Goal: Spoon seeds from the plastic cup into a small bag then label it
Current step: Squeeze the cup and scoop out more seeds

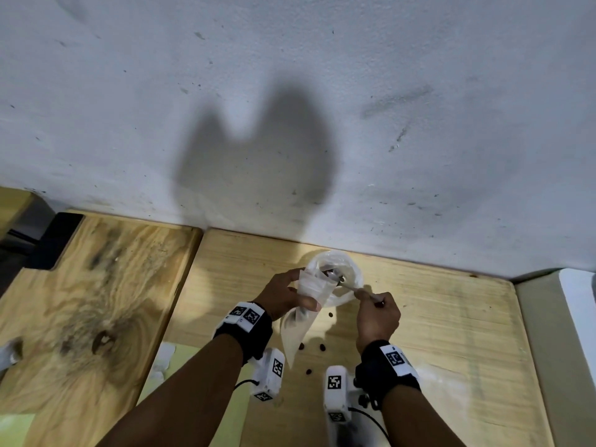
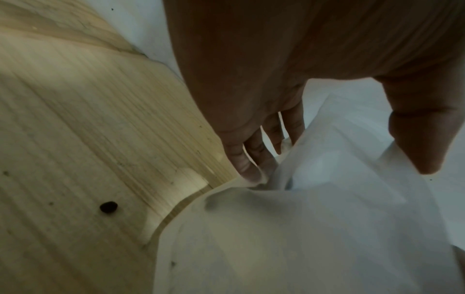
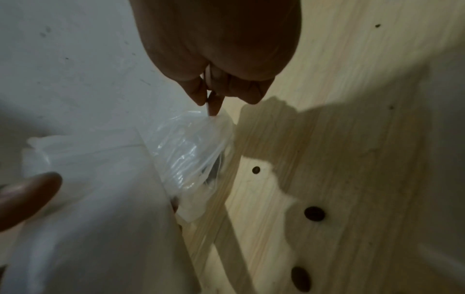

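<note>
A clear plastic cup [image 1: 351,272] stands on the wooden table [image 1: 451,317] near the wall. My left hand [image 1: 283,293] pinches a small translucent bag [image 1: 301,317] between thumb and fingers and holds its open mouth over the cup's near rim; the bag hangs down toward me. The left wrist view shows the same bag [image 2: 302,228] under my thumb. My right hand [image 1: 377,312] grips the handle of a white plastic spoon [image 1: 350,287], whose bowl carries dark seeds at the bag's mouth. Crinkled clear plastic [image 3: 191,157] lies below the right hand's fingers [image 3: 214,103].
Several dark seeds [image 1: 322,347] lie loose on the wood below the bag, also seeds [image 3: 314,213] in the right wrist view and one seed [image 2: 108,207] in the left. A white wall [image 1: 290,91] rises just behind the cup. A second wooden board [image 1: 96,301] lies left.
</note>
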`<state>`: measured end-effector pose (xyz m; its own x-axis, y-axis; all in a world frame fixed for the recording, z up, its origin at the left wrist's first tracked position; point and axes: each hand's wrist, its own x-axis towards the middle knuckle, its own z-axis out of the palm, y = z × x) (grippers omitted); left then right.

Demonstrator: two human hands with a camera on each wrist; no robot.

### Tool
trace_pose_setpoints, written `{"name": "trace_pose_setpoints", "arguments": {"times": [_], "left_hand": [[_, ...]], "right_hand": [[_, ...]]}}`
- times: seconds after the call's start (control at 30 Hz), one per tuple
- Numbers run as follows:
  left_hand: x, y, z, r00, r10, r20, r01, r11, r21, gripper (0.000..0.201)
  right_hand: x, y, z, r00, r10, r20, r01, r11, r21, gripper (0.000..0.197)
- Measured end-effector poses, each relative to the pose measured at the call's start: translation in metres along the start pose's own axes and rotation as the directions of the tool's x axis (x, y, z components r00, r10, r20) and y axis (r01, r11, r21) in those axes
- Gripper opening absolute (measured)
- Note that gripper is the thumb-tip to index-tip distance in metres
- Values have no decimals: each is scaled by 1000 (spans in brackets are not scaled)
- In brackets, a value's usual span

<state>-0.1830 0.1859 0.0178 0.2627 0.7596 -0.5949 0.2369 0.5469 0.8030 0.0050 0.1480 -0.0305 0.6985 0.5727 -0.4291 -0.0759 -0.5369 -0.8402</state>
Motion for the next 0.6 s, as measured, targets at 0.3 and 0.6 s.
{"name": "trace_pose_setpoints", "arguments": {"times": [0.3,0.6], "left_hand": [[0,-3,-5,999,14,-29,-10,993,116,96],[-1,-11,-4,993,109,-51,-92,960,266,98]], "right_hand": [[14,-4,-17,984,166,59,-170,983,72,22],[15,-51,-58,984,-36,176,-3,977,213,16]]}}
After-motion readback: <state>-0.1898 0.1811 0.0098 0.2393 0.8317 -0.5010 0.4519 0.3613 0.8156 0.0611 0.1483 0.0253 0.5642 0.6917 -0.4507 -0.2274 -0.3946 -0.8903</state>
